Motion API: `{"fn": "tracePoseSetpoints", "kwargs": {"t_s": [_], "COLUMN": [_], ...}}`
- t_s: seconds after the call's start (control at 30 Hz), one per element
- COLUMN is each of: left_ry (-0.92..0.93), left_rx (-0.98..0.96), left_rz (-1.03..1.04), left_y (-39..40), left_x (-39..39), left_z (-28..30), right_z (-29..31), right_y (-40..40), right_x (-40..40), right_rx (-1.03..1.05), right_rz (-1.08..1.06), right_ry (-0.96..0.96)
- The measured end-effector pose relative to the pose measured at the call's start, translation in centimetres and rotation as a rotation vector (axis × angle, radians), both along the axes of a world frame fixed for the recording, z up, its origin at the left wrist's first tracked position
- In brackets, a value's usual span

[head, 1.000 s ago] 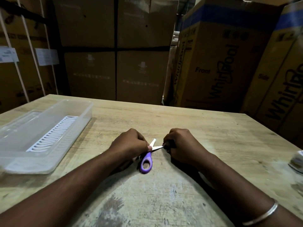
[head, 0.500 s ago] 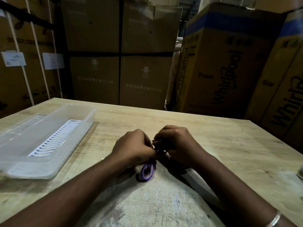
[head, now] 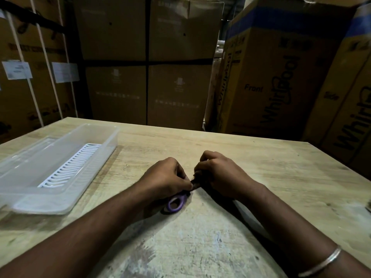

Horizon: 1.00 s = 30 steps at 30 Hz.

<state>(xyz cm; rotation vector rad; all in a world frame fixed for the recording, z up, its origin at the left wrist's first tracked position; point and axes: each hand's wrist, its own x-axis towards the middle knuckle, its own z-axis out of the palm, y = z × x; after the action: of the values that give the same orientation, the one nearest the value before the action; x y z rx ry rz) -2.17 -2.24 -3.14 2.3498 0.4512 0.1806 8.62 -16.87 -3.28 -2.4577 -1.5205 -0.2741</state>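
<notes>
Purple plastic loop handle of the scissors (head: 175, 203) shows; blades are hidden.

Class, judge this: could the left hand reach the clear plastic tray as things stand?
Probably yes: only bare table lies between the left hand and the clear plastic tray, though it grips the scissors.

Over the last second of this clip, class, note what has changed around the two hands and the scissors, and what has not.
The right hand closed in on the left hand, and its curled fingers now cover the white blades of the scissors. Only the purple handle loop shows. The left hand keeps its grip near the pivot. The clear tray and the table stayed put.
</notes>
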Motion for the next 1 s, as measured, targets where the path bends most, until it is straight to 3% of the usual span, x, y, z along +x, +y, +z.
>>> {"fn": "tracePoseSetpoints", "kwargs": {"t_s": [0.1,0.23,0.4,0.6,0.77,1.0], "left_ry": [0.006,-0.01,-0.08,-0.2,-0.262,-0.266], "left_rx": [-0.02,-0.197,-0.358,-0.779,-0.906,-0.946], "left_rz": [-0.007,0.015,0.087,0.181,0.232,0.193], "left_y": [0.0,0.0,0.4,1.1,1.1,0.9], "left_x": [0.0,-0.1,0.7,1.4,1.1,1.2], "left_z": [-0.2,-0.8,-1.4,-0.3,0.0,-0.3], "right_z": [-0.4,-0.9,-1.5,-0.6,-0.8,-0.6], "right_y": [0.5,-0.1,-1.6,-1.4,-0.5,-0.6], "right_x": [-1.0,0.7,2.3,-0.2,-0.7,-1.2], "right_rx": [0.05,0.081,0.412,0.738,0.726,0.83], "right_rz": [0.082,-0.056,-0.237,0.006,0.076,-0.014], "right_ry": [0.028,-0.068,0.037,-0.089,-0.124,-0.229]}}
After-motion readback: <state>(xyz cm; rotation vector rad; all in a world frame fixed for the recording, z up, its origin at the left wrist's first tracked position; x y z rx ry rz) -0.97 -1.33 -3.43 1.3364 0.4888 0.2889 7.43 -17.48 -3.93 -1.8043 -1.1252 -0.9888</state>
